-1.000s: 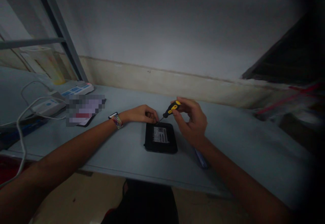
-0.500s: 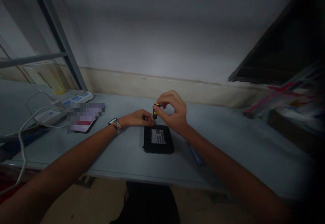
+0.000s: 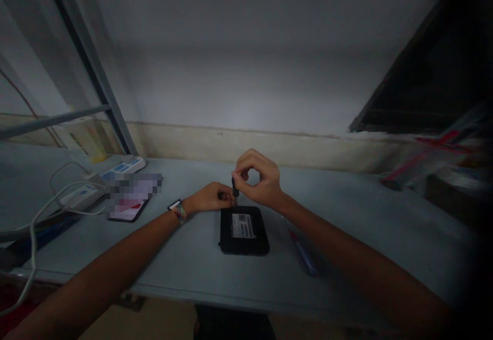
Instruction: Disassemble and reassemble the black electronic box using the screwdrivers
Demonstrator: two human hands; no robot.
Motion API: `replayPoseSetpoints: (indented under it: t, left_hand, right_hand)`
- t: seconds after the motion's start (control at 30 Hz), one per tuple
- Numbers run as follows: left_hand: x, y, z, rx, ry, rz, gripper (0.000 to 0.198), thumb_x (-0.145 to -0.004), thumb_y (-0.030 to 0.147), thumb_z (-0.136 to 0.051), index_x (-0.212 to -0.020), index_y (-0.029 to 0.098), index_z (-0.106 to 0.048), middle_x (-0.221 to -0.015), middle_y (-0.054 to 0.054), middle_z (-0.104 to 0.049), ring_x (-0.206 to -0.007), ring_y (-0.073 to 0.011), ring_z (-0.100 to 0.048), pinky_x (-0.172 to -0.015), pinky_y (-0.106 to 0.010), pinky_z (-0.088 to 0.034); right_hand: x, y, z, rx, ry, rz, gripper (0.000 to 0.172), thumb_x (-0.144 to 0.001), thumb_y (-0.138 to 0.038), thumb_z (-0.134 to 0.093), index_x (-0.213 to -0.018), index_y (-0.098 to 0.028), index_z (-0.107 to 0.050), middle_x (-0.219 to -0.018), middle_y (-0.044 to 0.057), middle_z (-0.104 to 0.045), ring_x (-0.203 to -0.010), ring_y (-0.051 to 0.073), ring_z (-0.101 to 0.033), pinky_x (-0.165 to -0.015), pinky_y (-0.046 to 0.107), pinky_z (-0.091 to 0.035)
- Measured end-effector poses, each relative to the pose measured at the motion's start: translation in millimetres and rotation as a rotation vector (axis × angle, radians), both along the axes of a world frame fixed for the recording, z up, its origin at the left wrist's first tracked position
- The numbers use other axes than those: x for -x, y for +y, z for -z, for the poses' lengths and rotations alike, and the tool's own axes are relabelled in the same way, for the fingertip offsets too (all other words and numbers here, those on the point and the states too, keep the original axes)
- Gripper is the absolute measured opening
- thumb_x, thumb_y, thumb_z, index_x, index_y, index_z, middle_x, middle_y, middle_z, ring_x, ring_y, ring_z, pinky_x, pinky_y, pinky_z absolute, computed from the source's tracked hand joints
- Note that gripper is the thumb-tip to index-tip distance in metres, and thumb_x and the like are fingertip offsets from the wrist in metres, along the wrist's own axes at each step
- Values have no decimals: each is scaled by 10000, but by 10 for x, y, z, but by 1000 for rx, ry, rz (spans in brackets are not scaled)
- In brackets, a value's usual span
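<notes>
A small black box with a white label (image 3: pixel 244 230) lies flat on the pale blue table (image 3: pixel 365 237). My right hand (image 3: pixel 257 181) is pinched round the top of a small screwdriver (image 3: pixel 234 188), which stands upright with its tip at the box's far left corner. My left hand (image 3: pixel 211 197), a coloured band on its wrist, rests curled on the table right behind that corner, fingertips next to the screwdriver tip. What those fingers hold, if anything, is hidden.
A blue pen-like tool (image 3: pixel 304 251) lies right of the box. At far left sit power strips (image 3: pixel 115 169) with white cables (image 3: pixel 46 201) and a flat dark item (image 3: pixel 129 209). A metal frame post (image 3: pixel 92 68) rises at left; cluttered shelves (image 3: pixel 442 155) stand right.
My right hand swung the screwdriver from a slant to upright over the box's far left corner, covering its yellow end. The camera view shifted down slightly. The left hand stayed put.
</notes>
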State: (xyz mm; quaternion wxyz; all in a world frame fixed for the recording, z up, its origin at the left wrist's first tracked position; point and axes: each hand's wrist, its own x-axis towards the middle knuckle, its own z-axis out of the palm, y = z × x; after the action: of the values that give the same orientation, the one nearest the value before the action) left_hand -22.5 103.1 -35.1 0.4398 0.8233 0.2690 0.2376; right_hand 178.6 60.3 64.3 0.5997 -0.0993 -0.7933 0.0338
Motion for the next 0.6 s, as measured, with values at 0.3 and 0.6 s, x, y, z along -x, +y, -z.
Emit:
replayPoseSetpoints:
  t: [0.3,0.6]
  left_hand:
    - [22,-50,-40,-21,4,-19,332,-935,477,-787,-951,146,-805,-821,-54,-761,-802,-205,-699,-763,-283,-537]
    - [19,-67,-101,-13,38,-5,305,-936,439,-758,-958,140,-809,-851,-65,-780,-840,-214,-710,-783,-285,-549]
  right_hand:
    - [-66,-21,41,152,38,-125,159,-888,-81,-730,-846,-215,-653,-856,15,-665,-631,104,-591,-512,238,-492]
    - [-150,20,0,287,-54,-180,131,-856,-72,-715,-893,-197,-700,-921,21,-731,-598,75,-580,-501,211,-476]
